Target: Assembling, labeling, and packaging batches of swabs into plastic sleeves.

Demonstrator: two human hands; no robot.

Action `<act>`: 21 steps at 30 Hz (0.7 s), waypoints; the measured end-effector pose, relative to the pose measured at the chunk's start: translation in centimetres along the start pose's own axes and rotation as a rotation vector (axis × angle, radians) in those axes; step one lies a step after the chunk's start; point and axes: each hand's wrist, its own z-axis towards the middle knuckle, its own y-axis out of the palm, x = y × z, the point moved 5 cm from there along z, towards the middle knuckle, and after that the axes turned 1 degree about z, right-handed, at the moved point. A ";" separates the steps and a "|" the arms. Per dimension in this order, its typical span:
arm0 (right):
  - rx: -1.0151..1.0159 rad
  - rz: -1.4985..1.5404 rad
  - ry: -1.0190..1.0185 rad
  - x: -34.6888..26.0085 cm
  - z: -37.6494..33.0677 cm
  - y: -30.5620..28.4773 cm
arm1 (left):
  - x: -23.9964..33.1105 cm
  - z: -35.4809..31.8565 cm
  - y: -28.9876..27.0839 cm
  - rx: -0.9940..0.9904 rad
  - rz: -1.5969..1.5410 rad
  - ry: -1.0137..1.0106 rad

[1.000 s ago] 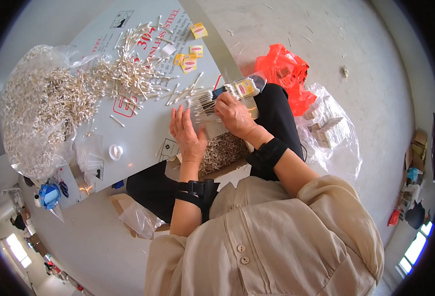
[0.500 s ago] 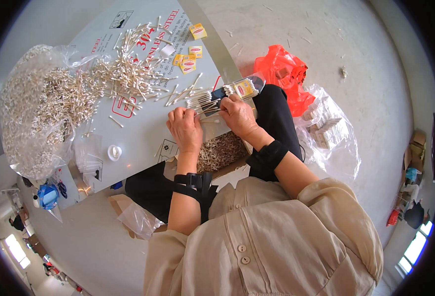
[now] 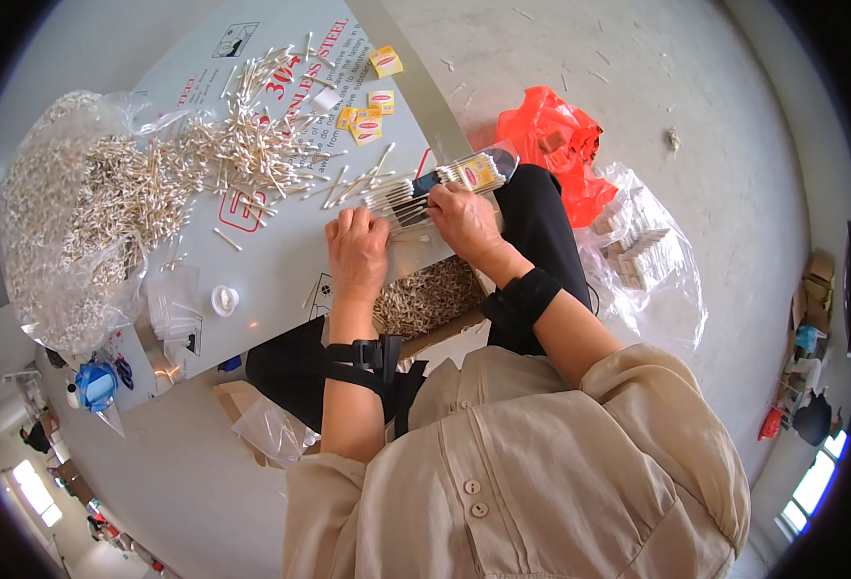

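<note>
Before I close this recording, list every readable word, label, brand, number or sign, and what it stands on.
Grey tabletop: large red lettering and numbers, legible, wording not transcribed here.
Same tabletop: smaller dark lettering, partly covered; a red emblem; framed dark pictograms, details too small.
Loose yellow cards: reddish oval mark, print too small to read.
Yellow label on the cotton swabs: similar oval, too small to read.

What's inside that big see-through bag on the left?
Lots of cotton swabs: they show through the bag and spill from its open side onto the table. Anything deep inside the heap is covered.
</note>
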 end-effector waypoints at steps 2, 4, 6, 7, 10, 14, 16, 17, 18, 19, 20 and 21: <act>-0.002 0.018 0.022 -0.3 -0.1 0.3 | 0.3 0.1 0.1 -0.005 -0.020 -0.011; 0.272 0.281 0.016 -0.5 -0.4 -0.5 | 0.0 -0.3 -0.4 0.140 -0.181 -0.156; 0.300 0.323 0.057 -0.3 -0.7 -0.4 | 0.4 -1.0 -0.3 0.133 -0.192 -0.177; 0.324 0.370 0.094 -0.1 -0.9 -0.3 | 0.4 -1.5 -0.3 0.128 -0.198 -0.203; 0.270 0.334 0.106 -0.1 -0.7 -0.2 | 0.5 -2.5 0.4 0.102 -0.149 -0.212; 0.149 0.119 -0.023 -1.1 -0.5 -0.5 | 0.6 -2.8 0.7 0.101 -0.152 -0.228; 0.070 0.000 -0.068 -0.9 -0.2 0.2 | 1.1 -2.7 0.3 0.205 -0.130 -0.212; 0.070 0.000 -0.068 -0.6 -0.1 0.3 | 1.2 -2.7 0.3 0.204 -0.130 -0.211; 0.048 -0.041 -0.100 -0.5 0.0 0.5 | 1.4 -2.5 0.5 0.158 -0.118 -0.186; 0.024 -0.081 -0.133 -0.7 0.2 0.7 | 1.5 -2.5 0.8 0.113 -0.103 -0.162; 0.023 -0.080 -0.135 -0.7 0.3 0.8 | 1.4 -2.6 1.0 0.113 -0.102 -0.163; 0.004 -0.086 -0.161 -0.9 0.4 1.0 | 1.3 -2.8 1.1 0.129 -0.121 -0.178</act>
